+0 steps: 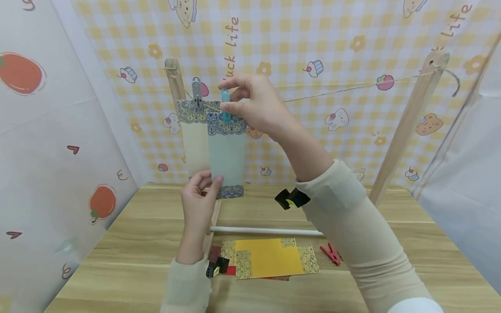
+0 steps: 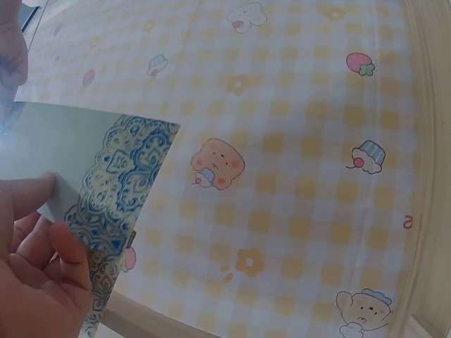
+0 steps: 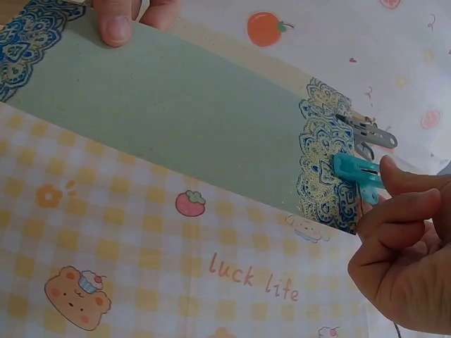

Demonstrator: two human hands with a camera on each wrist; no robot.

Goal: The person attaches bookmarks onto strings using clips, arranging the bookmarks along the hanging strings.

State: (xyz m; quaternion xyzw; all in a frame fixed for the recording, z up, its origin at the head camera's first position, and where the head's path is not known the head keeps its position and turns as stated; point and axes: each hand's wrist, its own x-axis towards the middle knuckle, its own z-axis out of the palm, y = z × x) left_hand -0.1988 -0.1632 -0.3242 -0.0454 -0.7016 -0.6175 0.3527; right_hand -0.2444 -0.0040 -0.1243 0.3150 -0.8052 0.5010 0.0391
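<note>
The table (image 1: 117,252) is wood, and the back wall (image 1: 297,143) has yellow checks. A string (image 1: 332,92) runs between two posts (image 1: 407,126). A gray clip (image 1: 197,93) holds a cream card (image 1: 194,143) there. The green card (image 1: 228,158) is partly in front. The right hand (image 1: 258,104) pinches the blue clip (image 3: 347,167) on its top; the left hand (image 1: 199,195) pinches its side, low down. Yellow cards (image 1: 270,256) and a red clip (image 1: 330,253) lie below.

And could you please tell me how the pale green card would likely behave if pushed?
The pale green card is probably stiff, as it looks flat between the left hand and the turquoise clip. It seems thin, so likely light. Pushed low down, it might pivot, since the clip grips only its top edge.
</note>
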